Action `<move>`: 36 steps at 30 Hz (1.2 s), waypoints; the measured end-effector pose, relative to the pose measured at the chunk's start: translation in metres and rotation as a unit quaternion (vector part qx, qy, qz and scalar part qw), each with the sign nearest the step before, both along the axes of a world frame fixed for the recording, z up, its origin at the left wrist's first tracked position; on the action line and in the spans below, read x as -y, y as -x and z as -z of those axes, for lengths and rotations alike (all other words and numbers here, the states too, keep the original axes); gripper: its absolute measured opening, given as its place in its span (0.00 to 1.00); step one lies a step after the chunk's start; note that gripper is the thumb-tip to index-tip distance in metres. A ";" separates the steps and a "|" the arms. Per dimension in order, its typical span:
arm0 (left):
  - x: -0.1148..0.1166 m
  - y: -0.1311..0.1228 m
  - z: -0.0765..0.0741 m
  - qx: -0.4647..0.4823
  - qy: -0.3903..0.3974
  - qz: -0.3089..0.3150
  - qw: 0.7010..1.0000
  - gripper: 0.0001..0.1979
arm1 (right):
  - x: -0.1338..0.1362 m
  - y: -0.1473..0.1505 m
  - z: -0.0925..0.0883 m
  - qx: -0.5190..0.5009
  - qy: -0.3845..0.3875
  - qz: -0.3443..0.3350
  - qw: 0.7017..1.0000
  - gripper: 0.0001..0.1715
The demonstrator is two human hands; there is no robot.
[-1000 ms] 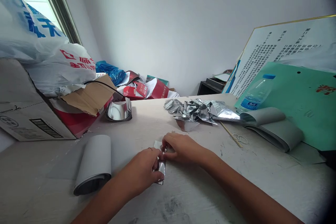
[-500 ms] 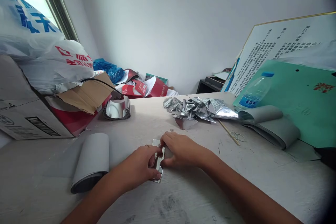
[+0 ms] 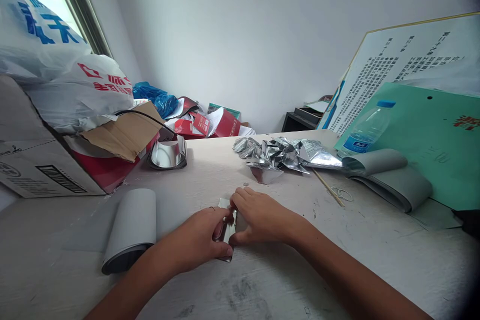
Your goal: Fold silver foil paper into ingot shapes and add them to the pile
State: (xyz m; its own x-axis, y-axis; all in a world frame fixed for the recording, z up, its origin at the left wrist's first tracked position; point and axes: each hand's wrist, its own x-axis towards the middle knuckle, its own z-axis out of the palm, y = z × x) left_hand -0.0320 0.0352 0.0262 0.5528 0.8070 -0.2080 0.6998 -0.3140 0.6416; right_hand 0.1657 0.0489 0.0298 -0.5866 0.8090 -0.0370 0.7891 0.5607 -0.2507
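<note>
Both my hands meet on the pale table top (image 3: 300,265). Between them is a small folded piece of silver foil (image 3: 228,227), pinched by the fingers of my left hand (image 3: 197,232) and my right hand (image 3: 262,217). My fingers hide much of it. Beyond my hands, a heap of folded silver foil shapes (image 3: 285,154) lies near a foil cone piece (image 3: 265,174). Left of my left hand stands a curled grey-backed sheet roll (image 3: 129,230). A shiny curved foil band (image 3: 167,155) stands farther back.
A cardboard box (image 3: 37,170) and white plastic bags (image 3: 75,85) crowd the left side. On the right are a water bottle (image 3: 365,130), a grey curled sheet (image 3: 390,180), rubber bands (image 3: 343,194), a thin wooden stick (image 3: 328,187) and a green board (image 3: 431,150).
My hands have drawn closer over the foil, covering more of it. The view has shifted slightly. The objects on the table have not visibly moved.
</note>
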 end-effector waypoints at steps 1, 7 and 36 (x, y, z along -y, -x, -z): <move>0.000 0.000 0.000 0.001 0.002 0.000 1.000 0.15 | 0.000 0.000 0.000 0.000 0.000 -0.004 1.000 0.28; -0.001 0.002 0.000 0.011 0.012 0.003 1.000 0.14 | 0.001 0.000 -0.003 0.004 0.003 -0.017 1.000 0.27; 0.002 -0.001 -0.003 -0.031 -0.020 -0.031 0.999 0.09 | -0.024 -0.014 0.009 -0.158 0.081 0.033 0.984 0.06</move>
